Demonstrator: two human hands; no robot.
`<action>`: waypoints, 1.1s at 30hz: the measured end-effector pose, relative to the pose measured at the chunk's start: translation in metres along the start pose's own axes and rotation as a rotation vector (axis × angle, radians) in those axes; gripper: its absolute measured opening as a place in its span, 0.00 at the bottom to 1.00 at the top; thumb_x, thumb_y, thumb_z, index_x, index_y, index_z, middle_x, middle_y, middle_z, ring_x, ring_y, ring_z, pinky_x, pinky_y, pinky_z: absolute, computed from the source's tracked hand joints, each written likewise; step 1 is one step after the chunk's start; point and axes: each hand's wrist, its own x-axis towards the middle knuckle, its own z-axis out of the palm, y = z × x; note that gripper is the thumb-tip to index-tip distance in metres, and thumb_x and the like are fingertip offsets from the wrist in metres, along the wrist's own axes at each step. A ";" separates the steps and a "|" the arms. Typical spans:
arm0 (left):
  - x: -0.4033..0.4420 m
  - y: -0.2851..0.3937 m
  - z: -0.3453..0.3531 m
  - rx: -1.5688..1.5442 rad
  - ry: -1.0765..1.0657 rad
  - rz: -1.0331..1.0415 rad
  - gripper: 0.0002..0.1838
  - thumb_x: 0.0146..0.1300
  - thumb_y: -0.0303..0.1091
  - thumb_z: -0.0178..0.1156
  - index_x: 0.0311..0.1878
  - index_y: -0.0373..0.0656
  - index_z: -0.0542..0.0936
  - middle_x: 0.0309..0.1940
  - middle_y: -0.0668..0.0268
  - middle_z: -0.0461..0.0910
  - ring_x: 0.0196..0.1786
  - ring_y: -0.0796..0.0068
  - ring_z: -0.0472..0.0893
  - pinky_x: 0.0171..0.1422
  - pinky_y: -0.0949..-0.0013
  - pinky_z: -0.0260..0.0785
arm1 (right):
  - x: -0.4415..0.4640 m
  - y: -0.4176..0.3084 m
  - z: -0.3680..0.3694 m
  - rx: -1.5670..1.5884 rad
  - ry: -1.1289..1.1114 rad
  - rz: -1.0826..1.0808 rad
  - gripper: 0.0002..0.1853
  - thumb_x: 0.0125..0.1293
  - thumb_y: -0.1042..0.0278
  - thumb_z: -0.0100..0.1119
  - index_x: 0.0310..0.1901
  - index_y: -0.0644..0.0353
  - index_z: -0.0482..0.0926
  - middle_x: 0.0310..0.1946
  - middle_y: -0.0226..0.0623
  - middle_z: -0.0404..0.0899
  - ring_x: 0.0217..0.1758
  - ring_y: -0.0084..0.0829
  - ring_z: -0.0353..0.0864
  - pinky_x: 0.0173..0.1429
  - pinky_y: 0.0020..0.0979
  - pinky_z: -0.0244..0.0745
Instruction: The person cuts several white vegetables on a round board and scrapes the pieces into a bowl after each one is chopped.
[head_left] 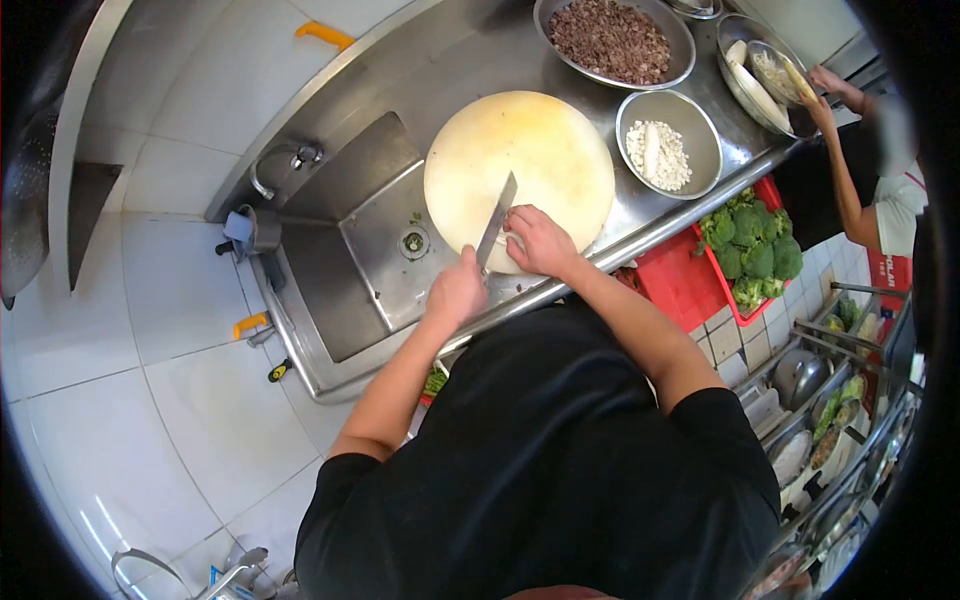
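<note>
My left hand [458, 292] is wrapped round the handle of a kitchen knife [498, 218]. The blade slants up and away over a round, pale chopping board [515, 140]. On the near part of the board, my right hand [540, 242] has its fingers curled close beside the blade. They press on a small white piece of food [507, 241], mostly hidden by the fingers, so its kind is unclear. Right of the board, a metal bowl [707, 140] holds diced white pieces and one longer white piece.
The board rests partly over a steel sink [345, 225] with a tap [285, 165]. A large bowl of brown chopped food [610, 38] stands behind. Broccoli [750, 250] fills a red crate at right. Another person's hands [825, 95] work at a bowl, far right.
</note>
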 end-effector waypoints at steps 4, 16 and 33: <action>-0.012 0.010 -0.027 0.023 -0.010 0.034 0.14 0.73 0.32 0.53 0.55 0.35 0.69 0.37 0.36 0.85 0.45 0.30 0.85 0.53 0.35 0.75 | -0.003 0.001 0.002 0.003 -0.004 0.002 0.11 0.61 0.70 0.63 0.45 0.61 0.81 0.48 0.43 0.80 0.56 0.46 0.80 0.63 0.42 0.78; 0.005 0.013 -0.009 -0.003 0.041 0.082 0.12 0.76 0.34 0.52 0.54 0.35 0.70 0.36 0.35 0.85 0.43 0.29 0.85 0.52 0.35 0.75 | -0.004 -0.003 -0.001 0.082 0.113 0.022 0.11 0.60 0.70 0.65 0.44 0.61 0.80 0.46 0.42 0.79 0.54 0.45 0.79 0.60 0.42 0.78; 0.004 0.015 0.000 -0.011 0.032 0.089 0.12 0.76 0.33 0.54 0.53 0.35 0.69 0.34 0.35 0.84 0.41 0.29 0.84 0.50 0.33 0.74 | -0.010 -0.003 -0.006 0.034 0.067 0.035 0.09 0.59 0.72 0.64 0.41 0.60 0.81 0.43 0.41 0.80 0.51 0.45 0.80 0.58 0.42 0.79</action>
